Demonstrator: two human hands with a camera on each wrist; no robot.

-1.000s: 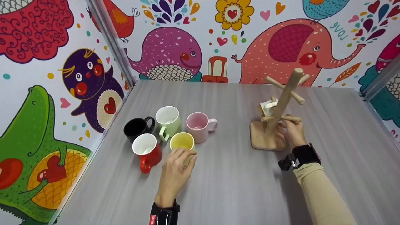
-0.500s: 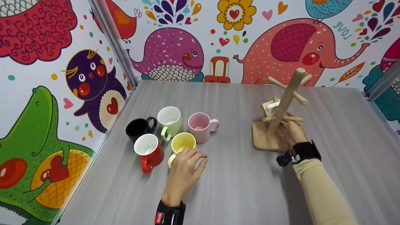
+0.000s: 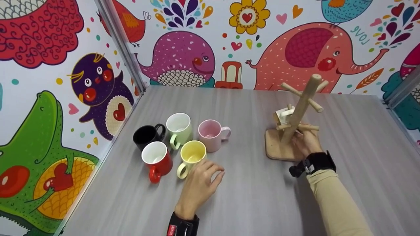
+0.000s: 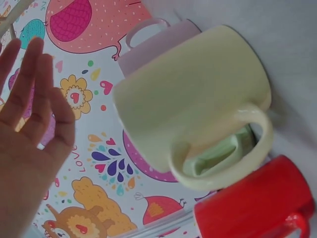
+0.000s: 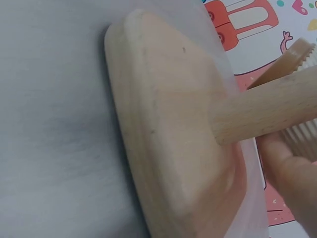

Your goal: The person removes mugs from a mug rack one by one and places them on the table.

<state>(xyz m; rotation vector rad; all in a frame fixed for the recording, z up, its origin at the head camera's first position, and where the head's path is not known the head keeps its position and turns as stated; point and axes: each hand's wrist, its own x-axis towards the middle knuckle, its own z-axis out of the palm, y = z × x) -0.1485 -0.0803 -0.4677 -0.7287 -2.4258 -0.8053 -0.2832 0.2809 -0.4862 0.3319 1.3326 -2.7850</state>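
My left hand (image 3: 198, 186) hovers beside the yellow mug (image 3: 193, 152), fingers loosely bent and holding nothing. In the left wrist view its fingers (image 4: 37, 84) are apart from the pale yellow mug (image 4: 198, 94). My right hand (image 3: 308, 141) reaches behind the post of the wooden mug tree (image 3: 299, 109). A white ribbed mug with a tan edge (image 3: 283, 115) sits against the post among the lower pegs. In the right wrist view a digit of the right hand (image 5: 292, 181) lies against its ribbed side, and the hand seems to grip it; other fingers are hidden.
Left of the tree stand a pink mug (image 3: 211, 136), a pale green mug (image 3: 179, 129), a black mug (image 3: 146, 136) and a red mug (image 3: 157, 160), close together. The upper pegs (image 3: 315, 105) stick out from the post. Printed walls (image 3: 236, 73) border the grey table (image 3: 242, 196).
My left hand has drawn back to the right from the yellow mug, uncovering its handle. The right hand stays at the mug tree, with little visible movement.
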